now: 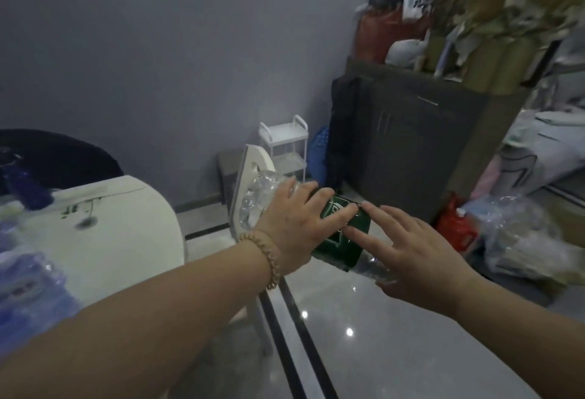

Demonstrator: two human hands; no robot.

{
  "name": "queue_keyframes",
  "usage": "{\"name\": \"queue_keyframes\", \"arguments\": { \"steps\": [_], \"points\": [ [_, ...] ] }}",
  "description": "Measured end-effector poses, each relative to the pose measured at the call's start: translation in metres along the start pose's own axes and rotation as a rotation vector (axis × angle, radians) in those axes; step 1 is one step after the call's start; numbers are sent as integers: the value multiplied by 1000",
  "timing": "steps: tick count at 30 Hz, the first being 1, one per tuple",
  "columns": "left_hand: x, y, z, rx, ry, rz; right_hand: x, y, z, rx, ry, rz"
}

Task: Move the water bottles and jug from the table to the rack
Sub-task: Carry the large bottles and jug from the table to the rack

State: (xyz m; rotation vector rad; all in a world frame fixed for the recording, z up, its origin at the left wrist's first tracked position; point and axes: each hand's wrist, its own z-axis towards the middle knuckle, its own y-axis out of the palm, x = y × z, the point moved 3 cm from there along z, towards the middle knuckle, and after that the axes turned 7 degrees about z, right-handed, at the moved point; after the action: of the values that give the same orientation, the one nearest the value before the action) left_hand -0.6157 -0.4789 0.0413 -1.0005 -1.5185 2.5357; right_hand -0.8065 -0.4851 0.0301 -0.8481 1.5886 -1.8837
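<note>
Water bottle (335,251) is in our left hand's (294,224) grip, right hand (421,249) flat on it; not on the rack (283,145) yet.

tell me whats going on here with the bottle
A person holds a clear water bottle with a green label, tipped on its side, in both hands above the floor. The left hand, with a bead bracelet at the wrist, grips it from above. The right hand supports the lower end with straight fingers. The white table is off to the left, and the small white rack stands ahead by the wall, not yet reached.
</note>
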Motion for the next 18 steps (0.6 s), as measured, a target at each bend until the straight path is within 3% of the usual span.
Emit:
{"name": "queue_keyframes", "arguments": {
  "steps": [8, 18],
  "points": [
    [-53, 79, 169, -21, 78, 0, 146, 10, 98, -68, 94, -17],
    [-91, 232, 334, -194, 7, -48, 320, 90, 240, -103, -75, 92]
  ]
}}
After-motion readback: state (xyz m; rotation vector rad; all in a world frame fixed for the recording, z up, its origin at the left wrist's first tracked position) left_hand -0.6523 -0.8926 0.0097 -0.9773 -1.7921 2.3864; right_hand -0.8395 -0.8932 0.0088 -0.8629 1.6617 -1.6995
